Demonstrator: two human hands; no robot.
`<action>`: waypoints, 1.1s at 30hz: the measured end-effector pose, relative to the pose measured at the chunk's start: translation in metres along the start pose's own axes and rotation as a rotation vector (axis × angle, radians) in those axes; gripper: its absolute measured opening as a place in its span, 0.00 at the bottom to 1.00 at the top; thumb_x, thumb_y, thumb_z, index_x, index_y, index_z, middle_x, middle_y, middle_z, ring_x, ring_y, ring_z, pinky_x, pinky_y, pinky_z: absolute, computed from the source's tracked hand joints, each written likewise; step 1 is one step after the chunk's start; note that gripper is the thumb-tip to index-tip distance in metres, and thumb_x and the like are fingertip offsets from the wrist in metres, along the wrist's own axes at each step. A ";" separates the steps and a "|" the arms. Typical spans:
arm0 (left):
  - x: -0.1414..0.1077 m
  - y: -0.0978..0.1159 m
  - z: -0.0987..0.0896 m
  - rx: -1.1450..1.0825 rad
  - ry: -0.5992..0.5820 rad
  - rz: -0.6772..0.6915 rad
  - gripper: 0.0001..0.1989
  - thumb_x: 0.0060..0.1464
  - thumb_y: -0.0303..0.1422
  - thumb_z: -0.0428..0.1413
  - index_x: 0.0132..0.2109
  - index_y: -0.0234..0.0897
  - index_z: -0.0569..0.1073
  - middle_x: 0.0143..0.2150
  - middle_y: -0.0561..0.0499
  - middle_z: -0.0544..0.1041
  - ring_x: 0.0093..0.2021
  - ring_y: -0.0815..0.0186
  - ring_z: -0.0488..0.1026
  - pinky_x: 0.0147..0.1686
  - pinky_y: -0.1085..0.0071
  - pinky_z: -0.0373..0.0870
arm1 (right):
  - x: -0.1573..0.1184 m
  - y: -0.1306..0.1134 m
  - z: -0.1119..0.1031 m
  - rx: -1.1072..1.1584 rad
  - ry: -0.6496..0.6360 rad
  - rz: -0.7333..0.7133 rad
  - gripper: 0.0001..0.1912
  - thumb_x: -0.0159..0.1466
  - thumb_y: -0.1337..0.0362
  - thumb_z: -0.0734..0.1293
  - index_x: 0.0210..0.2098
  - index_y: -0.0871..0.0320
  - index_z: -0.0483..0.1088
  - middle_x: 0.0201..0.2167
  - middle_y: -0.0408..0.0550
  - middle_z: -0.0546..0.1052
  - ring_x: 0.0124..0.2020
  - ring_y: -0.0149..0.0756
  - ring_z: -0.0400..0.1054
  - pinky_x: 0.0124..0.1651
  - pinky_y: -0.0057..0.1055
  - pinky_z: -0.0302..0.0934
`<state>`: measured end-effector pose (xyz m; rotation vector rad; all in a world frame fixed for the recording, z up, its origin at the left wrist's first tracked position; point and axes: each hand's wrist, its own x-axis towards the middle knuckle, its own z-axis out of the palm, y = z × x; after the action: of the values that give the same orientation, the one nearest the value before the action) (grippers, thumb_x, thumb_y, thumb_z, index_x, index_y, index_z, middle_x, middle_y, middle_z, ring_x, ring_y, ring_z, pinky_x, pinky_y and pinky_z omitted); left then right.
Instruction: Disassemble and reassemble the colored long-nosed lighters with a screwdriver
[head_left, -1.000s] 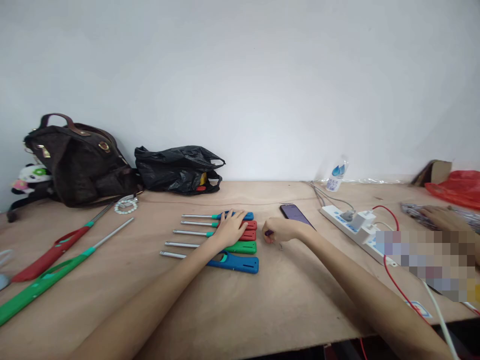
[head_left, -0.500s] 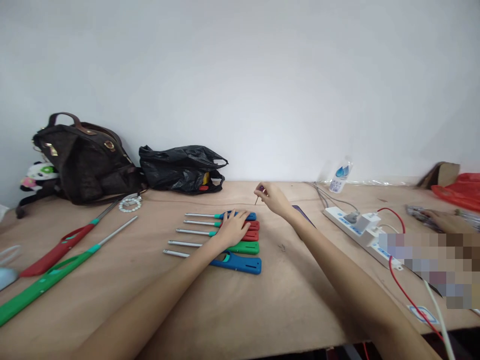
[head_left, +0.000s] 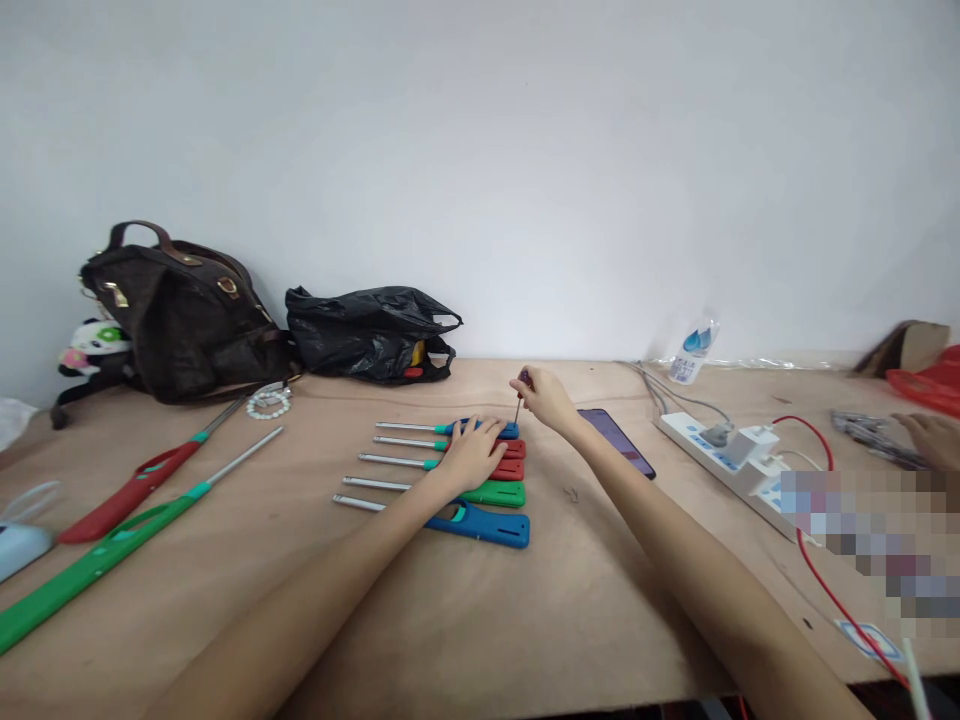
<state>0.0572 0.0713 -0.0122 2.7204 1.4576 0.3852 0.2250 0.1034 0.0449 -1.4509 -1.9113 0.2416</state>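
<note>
Several gas lighters with metal tubes lie side by side in a row, handles to the right. My left hand rests over them with fingers spread, fingertips on the far blue lighter and the nearby red lighter. Pinched in my right hand is a small screwdriver, shaft pointing down. Its tip is at the handle end of the far blue lighter. Closer to me are a green lighter and another blue lighter, partly under my left wrist.
Small metal bits lie right of the row, near a phone. Farther right are a power strip, a bottle and another person's hand. Longer red and green lighters lie left, before a backpack and black bag.
My right hand has brought the screwdriver tip down onto the far blue lighter's end. My left hand stays on the lighters. The view has shifted slightly, showing more of the phone.
</note>
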 end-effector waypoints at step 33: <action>0.002 -0.001 0.000 -0.004 -0.009 0.002 0.21 0.64 0.35 0.45 0.62 0.38 0.64 0.65 0.47 0.64 0.64 0.51 0.57 0.62 0.47 0.51 | -0.008 -0.017 -0.009 -0.617 -0.146 -0.169 0.11 0.70 0.70 0.54 0.48 0.63 0.64 0.42 0.57 0.78 0.44 0.40 0.71 0.43 0.30 0.59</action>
<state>0.0574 0.0738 -0.0116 2.7174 1.4509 0.3754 0.2191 0.0884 0.0574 -1.6698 -2.3390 -0.3652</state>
